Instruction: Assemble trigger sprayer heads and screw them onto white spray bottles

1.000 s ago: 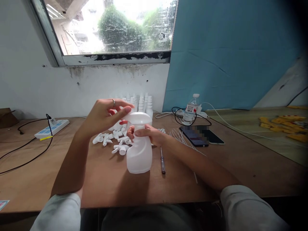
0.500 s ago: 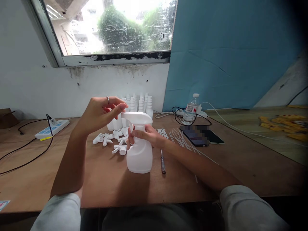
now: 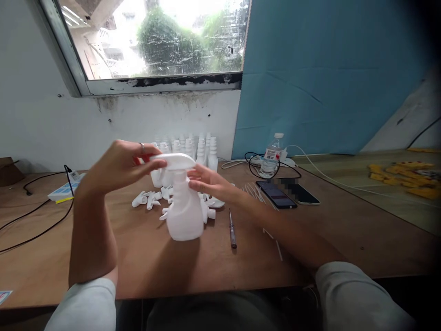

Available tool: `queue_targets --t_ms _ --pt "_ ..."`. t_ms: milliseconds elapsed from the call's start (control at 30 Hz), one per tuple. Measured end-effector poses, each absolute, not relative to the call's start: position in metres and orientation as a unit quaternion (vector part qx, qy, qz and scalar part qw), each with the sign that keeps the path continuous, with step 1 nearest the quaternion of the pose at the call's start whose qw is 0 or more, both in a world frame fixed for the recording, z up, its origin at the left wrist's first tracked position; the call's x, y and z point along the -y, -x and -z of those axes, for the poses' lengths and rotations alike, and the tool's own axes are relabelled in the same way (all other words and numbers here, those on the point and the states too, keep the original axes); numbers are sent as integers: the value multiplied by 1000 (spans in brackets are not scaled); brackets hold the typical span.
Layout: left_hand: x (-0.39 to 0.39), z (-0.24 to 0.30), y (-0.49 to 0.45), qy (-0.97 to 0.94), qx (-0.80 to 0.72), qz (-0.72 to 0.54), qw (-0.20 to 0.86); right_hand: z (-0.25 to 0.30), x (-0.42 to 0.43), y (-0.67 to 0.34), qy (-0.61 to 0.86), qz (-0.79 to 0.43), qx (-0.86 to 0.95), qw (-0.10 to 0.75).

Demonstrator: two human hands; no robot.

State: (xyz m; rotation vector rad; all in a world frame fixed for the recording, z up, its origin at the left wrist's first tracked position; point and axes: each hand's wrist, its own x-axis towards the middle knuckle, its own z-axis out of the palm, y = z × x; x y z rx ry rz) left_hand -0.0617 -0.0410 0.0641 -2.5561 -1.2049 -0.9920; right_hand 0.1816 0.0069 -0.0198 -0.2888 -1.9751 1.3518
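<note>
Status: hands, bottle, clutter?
Left hand pinches spray head by nozzle end; right hand open at bottle neck. Spray bottle upright, head on. Loose trigger sprayers close behind; screwdriver off to right.

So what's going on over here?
Someone's left hand pinches the front of the white plastic trigger head on a translucent white plastic bottle. The right hand is at the bottle's neck, though how firmly it grips is hard to see. Loose white plastic trigger heads lie behind on the brown table, with rows of white plastic bottles farther back.
</note>
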Motion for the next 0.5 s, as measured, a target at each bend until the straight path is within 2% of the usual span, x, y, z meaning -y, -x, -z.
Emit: queue_targets --t_ms 267,433,500 --pt "47 -82 135 580 690 393 181 -27 -7 -235 167 -338 746 549" --pt "17 -64 193 480 718 481 154 -46 1 -263 151 -275 721 618" --pt "4 -52 216 503 686 499 165 -50 4 -270 129 -264 720 629"
